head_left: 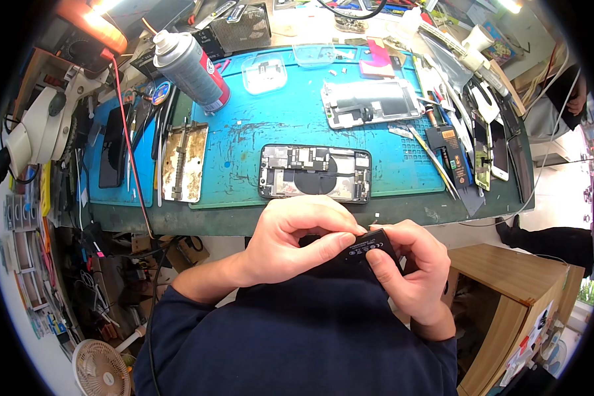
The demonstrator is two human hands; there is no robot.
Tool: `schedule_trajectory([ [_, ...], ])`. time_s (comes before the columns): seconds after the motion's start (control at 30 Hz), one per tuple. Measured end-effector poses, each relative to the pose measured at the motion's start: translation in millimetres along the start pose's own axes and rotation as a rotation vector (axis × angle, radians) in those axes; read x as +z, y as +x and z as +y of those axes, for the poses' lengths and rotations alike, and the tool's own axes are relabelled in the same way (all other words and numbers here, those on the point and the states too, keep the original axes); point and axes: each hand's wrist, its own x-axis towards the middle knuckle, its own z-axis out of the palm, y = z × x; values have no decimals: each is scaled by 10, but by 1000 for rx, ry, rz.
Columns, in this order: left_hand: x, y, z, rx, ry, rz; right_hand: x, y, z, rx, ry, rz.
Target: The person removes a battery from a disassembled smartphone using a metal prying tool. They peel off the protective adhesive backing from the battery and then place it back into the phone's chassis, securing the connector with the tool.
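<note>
Close to my body, just off the bench's front edge, I hold a flat black phone battery (377, 240) with white print on it. My right hand (416, 265) is closed around its right side, thumb lying across the printed face. The thumb and forefinger of my left hand (300, 232) pinch at the battery's upper left corner; a small tab sticks up there, too small to make out. Beyond my hands an opened phone (315, 174) lies on the blue mat (244, 142), its circuit board and inner parts bare.
A detached phone screen (371, 104) lies at the back right, near tweezers and another battery (454, 155). A spray can (193, 71) stands at the back left by a metal board holder (183, 162). Clear plastic trays (264, 72) sit behind. A wooden cabinet (508, 277) is at my right.
</note>
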Motion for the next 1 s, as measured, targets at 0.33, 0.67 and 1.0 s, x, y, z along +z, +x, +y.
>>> schedule_trajectory([
  [0.33,-27,71,108,9,285,-44,63,-10,43,-45,-47,79],
  [0.67,19,19,121,-39,264,38,60,8,47,-122,-118,100],
  [1.0,76,-47,41,-136,-45,77,57,-18,16,-151,-130,93],
])
